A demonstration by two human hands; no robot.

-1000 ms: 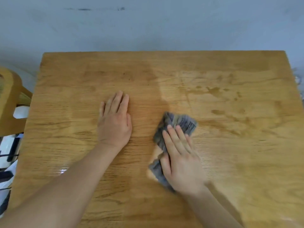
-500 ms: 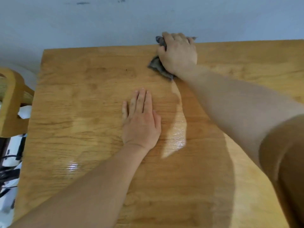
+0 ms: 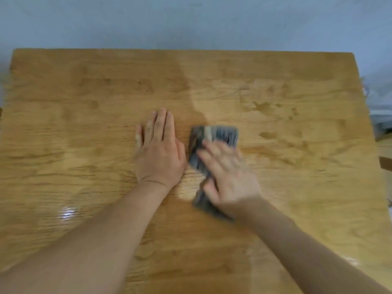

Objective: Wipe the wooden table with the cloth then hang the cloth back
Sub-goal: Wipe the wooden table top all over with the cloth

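Midway through wiping, both hands down on the surface.

Right hand [image 3: 230,177] pressed flat on the grey cloth [image 3: 214,136], blurred, mid-surface; left hand [image 3: 159,153] lay open, bracing just left of it. Dark stains [image 3: 275,124] remained to the right, so the next stroke probably belonged there.

Two bare forearms come in from the bottom edge, one on each side, and both are uncovered all the way to that edge; no sleeve or cuff shows on either. The left hand [image 3: 160,153] has a broad back, a clear crease line across the wrist, and short nails. The right hand [image 3: 230,177] is blurred, so its nails and knuckles cannot be made out. Neither wrist nor any finger carries a ring, watch or band.
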